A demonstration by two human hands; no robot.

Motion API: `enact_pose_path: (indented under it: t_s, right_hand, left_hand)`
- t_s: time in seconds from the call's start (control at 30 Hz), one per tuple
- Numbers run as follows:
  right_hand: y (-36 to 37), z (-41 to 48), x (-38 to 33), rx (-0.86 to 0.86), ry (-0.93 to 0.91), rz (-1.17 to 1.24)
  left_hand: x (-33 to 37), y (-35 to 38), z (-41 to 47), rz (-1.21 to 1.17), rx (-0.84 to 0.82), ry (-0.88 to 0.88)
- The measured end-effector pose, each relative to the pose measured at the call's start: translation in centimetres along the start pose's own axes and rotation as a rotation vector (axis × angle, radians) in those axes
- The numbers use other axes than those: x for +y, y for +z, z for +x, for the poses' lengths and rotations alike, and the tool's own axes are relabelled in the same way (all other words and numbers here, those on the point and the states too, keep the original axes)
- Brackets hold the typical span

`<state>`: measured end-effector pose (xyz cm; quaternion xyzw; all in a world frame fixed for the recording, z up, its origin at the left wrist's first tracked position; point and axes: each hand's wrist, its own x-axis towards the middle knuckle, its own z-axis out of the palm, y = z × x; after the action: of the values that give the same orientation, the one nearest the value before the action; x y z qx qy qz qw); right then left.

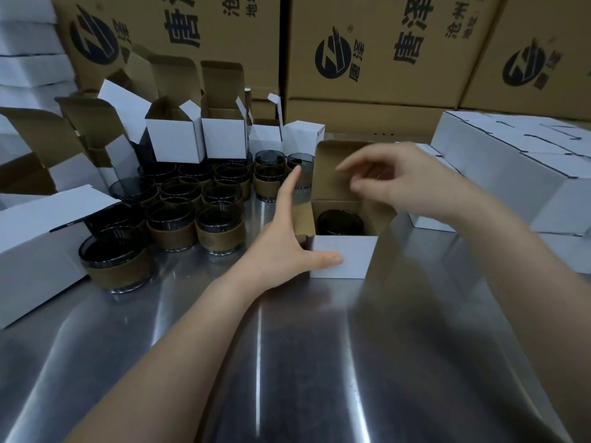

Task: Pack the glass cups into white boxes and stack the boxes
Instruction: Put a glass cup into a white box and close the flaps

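A small white box [343, 257] stands open on the steel table [319, 362], its lid flap [332, 174] upright at the back. A dark glass cup [340, 221] sits inside it. My left hand [287, 241] rests against the box's left side, thumb on the front face, fingers straight and pointing up. My right hand [403, 183] hovers over the open top in front of the lid flap, fingers loosely bent, holding nothing that I can see. Several dark glass cups with brown sleeves [204, 203] stand to the left.
Open empty white boxes [174, 135] stand behind the cups. A larger white box [35, 244] lies at the left. Closed white boxes [518, 161] are stacked at the right. Big printed brown cartons [383, 59] wall off the back.
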<state>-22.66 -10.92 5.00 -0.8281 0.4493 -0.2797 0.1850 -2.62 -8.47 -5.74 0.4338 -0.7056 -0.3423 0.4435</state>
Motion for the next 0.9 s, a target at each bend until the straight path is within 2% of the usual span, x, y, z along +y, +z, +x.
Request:
enact_pose_path:
  t_s: [0.1, 0.2, 0.3, 0.37, 0.47, 0.63, 0.9]
  right_hand:
    - [0.9, -1.0, 1.6, 0.391, 0.142, 0.34]
    - [1.8, -1.8, 3.0, 0.485, 0.37, 0.623]
    - [2.3, -2.1, 4.0, 0.449, 0.476, 0.746]
    - [2.4, -2.2, 4.4, 0.378, 0.497, 0.809]
    - [2.8, -2.1, 4.5, 0.249, 0.501, 0.867]
    - [3.6, -2.1, 4.4, 0.142, 0.479, 0.816]
    - [4.4, -2.3, 3.8, 0.102, 0.407, 0.729]
  left_hand:
    - [0.3, 0.0, -0.2, -0.098, 0.022, 0.013]
    - [1.4, 0.0, -0.2, -0.387, 0.051, -0.09]
    - [1.8, -0.2, 0.3, -0.741, 0.125, -0.208]
    - [1.7, -0.4, 0.4, -0.814, 0.163, -0.218]
    - [1.6, -0.6, 0.3, -0.778, 0.136, -0.235]
    - [1.8, -0.1, 0.4, -0.7, 0.089, -0.283]
    - [2.0, 0.4, 0.4, -0.649, 0.104, -0.246]
